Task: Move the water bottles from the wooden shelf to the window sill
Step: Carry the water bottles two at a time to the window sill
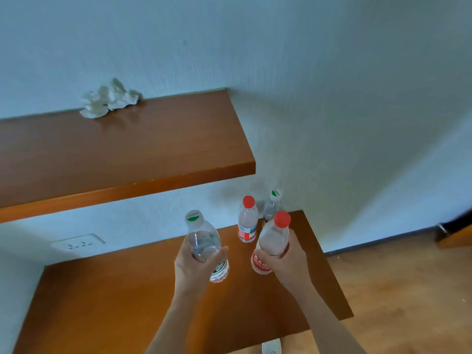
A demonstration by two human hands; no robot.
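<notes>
We see the left hand (194,264) at lower centre of the frame, its grip wrapped tight around the middle of a clear ribbed plastic bottle with a white-and-green cap (204,241), fingers curled over the label band. Just to its right, the right hand (286,261) has its grip clenched around a bottle with a red cap (272,241) and a red label, the body frosted and smooth above the fingers. Both held bottles are tilted slightly, and we cannot tell whether their bases touch the wood.

Behind them, toward the centre of the frame, two more bottles stand upright at the far right corner of the lower wooden shelf (115,297): a second red-capped bottle (247,221) with a red and white label, and just beside it to the right, against the wall, a second white-and-green capped bottle (273,204), partly hidden.

The lower shelf is a flat, glossy, reddish-brown board. An upper wooden shelf (127,152) of the same finish crosses the left half of the frame, with crumpled white paper (108,99) at its back edge. A white wall socket (78,244) sits at lower left on the textured pale wall (332,85).
</notes>
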